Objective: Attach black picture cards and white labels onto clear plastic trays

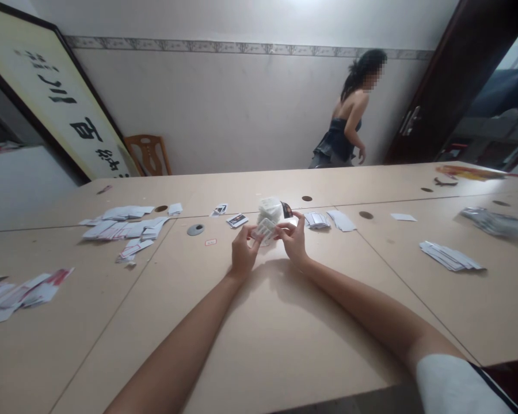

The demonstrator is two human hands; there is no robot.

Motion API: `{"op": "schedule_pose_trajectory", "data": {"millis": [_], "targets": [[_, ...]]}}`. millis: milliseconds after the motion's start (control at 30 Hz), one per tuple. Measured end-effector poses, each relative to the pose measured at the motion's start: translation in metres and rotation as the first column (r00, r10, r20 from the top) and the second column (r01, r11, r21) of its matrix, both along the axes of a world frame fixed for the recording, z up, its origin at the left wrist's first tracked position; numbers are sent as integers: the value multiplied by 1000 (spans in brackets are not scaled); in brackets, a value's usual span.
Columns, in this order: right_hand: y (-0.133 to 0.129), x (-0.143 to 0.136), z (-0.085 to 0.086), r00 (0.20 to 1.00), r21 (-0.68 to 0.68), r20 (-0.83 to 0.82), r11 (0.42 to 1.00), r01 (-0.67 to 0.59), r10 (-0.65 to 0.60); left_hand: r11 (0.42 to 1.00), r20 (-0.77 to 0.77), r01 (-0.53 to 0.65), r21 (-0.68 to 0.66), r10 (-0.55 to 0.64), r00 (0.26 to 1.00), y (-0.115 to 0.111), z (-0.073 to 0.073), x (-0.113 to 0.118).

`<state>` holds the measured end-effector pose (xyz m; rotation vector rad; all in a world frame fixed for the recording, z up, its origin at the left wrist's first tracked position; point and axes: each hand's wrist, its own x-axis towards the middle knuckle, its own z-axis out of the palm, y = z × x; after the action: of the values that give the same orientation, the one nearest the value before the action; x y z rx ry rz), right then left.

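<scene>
Near the middle of the table, my left hand (243,253) pinches the left edge of a small translucent plastic packet (266,227) with pale printing. The packet's right side is held between the closed fingers of my right hand (295,241). Just behind it lies a heap of similar translucent packets (269,208). A dark printed card (286,209) shows beside that heap, partly behind my right fingers. To the left of my hands is a small stack of dark-faced cards (237,220), and right of them a fanned pile of white cards (316,220).
Piles of white paper slips (125,227) and pink-marked slips (26,293) lie on the left. A white stack (451,256) and blurred plastic packets (494,223) are on the right. Cable holes (195,230) dot the table (285,322). A person (343,123) is beyond it.
</scene>
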<state>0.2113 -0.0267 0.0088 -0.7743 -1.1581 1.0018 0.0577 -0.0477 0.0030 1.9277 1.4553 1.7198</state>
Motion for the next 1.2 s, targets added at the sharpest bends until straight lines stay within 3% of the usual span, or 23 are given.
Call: {"op": "schedule_pose_trajectory", "data": {"millis": [133,333,667,900,1000,1200], "targets": [[-2,-2,1,996,-81,-87,996,-33,26,997,15,77,0,-77,997,1,1,-3],[-7,-5,9,969,-182,-246,981,-69,23,994,-126,105,5,-104,987,3,1,-5],[-15,-10,13,969,-72,-221,989,-129,110,996,-87,80,-34,-83,993,2,-1,-6],[-20,-13,13,965,-64,-221,985,-160,143,984,-24,161,-80,-163,986,-7,6,-1],[-19,-11,11,974,-54,-190,990,-132,120,974,-93,197,-111,-207,974,-8,7,1],[-16,-6,2,1000,-57,-10,998,-17,16,980,-185,193,-48,-198,962,-6,4,2]]}}
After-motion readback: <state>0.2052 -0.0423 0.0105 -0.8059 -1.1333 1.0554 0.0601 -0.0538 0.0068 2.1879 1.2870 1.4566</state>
